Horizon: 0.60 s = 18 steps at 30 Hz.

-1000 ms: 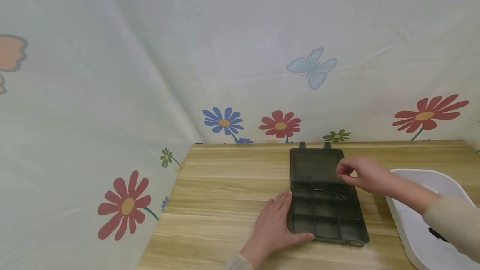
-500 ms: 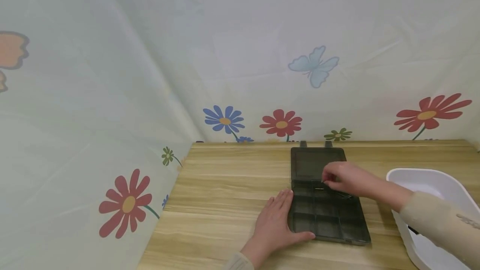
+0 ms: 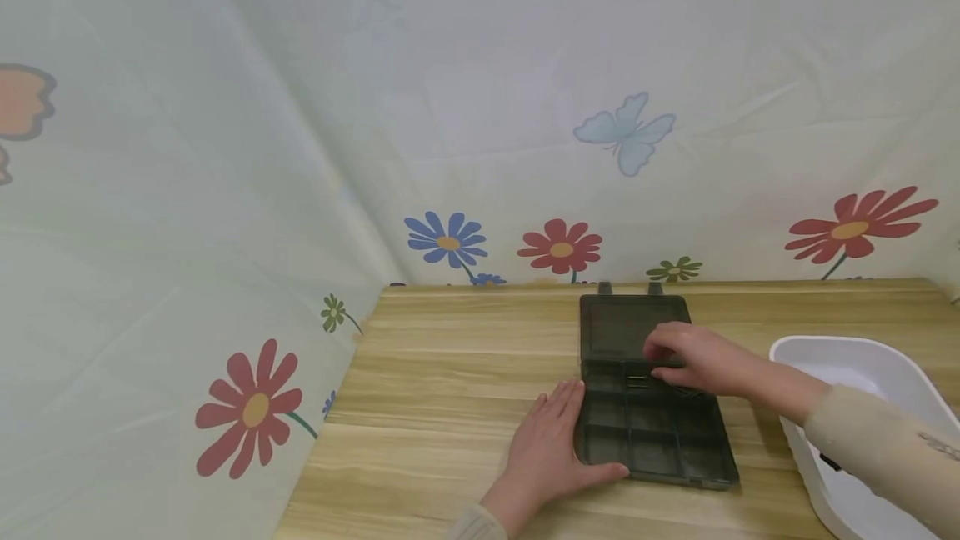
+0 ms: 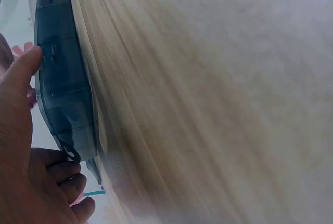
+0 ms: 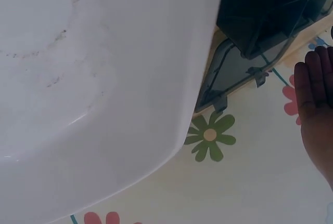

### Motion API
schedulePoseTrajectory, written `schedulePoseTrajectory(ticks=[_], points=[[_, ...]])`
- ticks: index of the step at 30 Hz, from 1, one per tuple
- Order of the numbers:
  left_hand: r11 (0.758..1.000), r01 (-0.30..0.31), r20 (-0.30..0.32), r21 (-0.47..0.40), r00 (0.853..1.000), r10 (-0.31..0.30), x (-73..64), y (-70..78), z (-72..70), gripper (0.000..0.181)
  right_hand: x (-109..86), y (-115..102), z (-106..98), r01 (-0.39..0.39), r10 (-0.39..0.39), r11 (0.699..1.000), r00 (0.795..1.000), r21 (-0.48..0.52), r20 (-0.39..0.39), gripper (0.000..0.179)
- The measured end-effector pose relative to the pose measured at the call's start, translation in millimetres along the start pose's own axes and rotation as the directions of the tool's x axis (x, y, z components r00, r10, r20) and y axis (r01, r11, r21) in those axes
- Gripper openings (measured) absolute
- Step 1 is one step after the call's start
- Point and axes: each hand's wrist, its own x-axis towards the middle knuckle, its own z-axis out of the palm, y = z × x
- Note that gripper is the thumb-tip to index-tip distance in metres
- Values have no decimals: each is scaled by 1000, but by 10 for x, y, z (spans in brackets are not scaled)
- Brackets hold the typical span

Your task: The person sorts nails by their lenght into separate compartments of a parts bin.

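Note:
A dark see-through compartment box [image 3: 652,423] lies on the wooden table with its lid [image 3: 622,327] folded back. My left hand [image 3: 543,448] rests along its left side, thumb on the front edge; the left wrist view shows the thumb at the rim of the box [image 4: 62,68]. Over the back row hovers my right hand [image 3: 693,357], thumb and fingers parted, nothing visible between them. Two thin brass-coloured pins [image 3: 637,386] lie in the back middle compartment. Dark thin pins [image 3: 692,392] in the back right one are partly hidden under the right hand.
A white tray [image 3: 787,348] stands right of the box, under the right forearm. Inside it lies a small black item [image 3: 830,462]. A flower-printed sheet [image 3: 480,148] hangs behind the table [image 3: 450,357], and the lid's latches come close to it.
My right hand has moved left and down over the back middle compartment, and its pinch has parted. A second pin now lies there beside the first. The left hand has stayed put.

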Motion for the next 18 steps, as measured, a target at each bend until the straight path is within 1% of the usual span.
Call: schedulePoseTrajectory(ticks=[5, 11, 18], points=[[1000, 2, 0, -8, 1000, -2, -6, 2, -12, 121, -89, -13, -97, -25, 25, 999, 1000, 33, 0, 23], [1000, -3, -6, -15, 1000, 3, -9, -8, -4, 121, -234, -37, -225, -106, 105, 994, 994, 41, 22, 26], [1000, -16, -16, 6, 1000, 16, -2, -7, 6, 122, -433, 29, -361, -136, 136, 991, 991, -20, -15, 29]])
